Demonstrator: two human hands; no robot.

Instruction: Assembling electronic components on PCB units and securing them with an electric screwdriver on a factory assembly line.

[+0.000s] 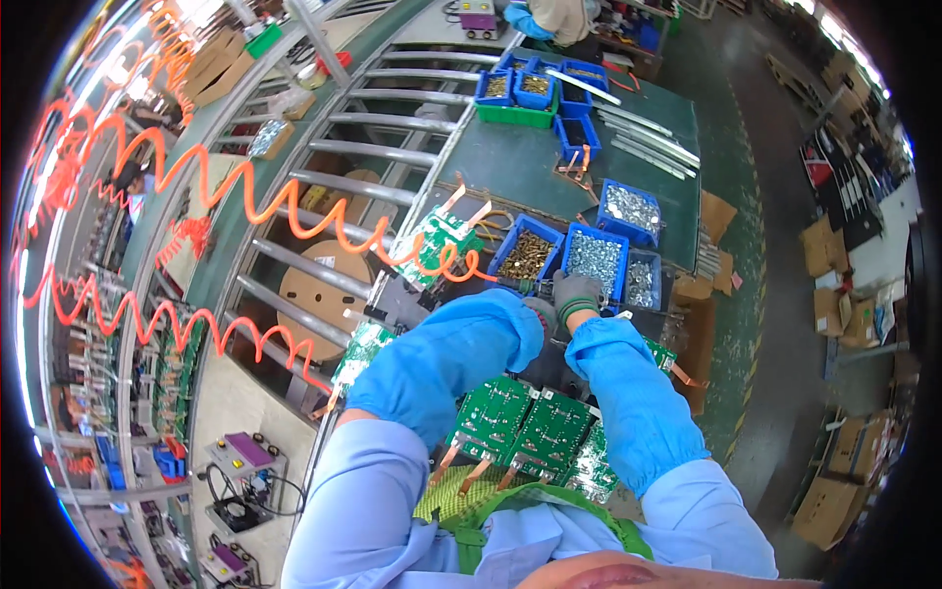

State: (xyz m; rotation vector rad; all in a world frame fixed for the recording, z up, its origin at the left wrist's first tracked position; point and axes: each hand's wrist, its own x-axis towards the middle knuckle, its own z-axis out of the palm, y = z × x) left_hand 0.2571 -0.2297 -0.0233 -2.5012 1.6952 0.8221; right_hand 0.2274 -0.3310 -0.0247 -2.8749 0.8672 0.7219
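Both my hands wear grey gloves and meet at the near edge of two blue bins. My right hand [577, 294] is closed, its fingers bent at the near wall of the bin of silver fasteners [595, 257]; what it grips is hidden. Tight beside it is my left hand [542, 316], mostly covered by its blue sleeve, so its fingers do not show. Left of the hands stands a bin of brass-coloured fasteners [528, 253]. An orange coiled hose [392, 257] ends close to my left sleeve. Nearer me lie green circuit boards [491, 417] with copper strips.
More blue bins, one of silver parts [632, 208], sit to the right and farther back. Metal bars [648, 133] lie on the green bench top [471, 147]. A roller conveyor [363, 152] runs along the left. Another person [559, 20] works at the far end. Cardboard boxes [834, 491] stand right.
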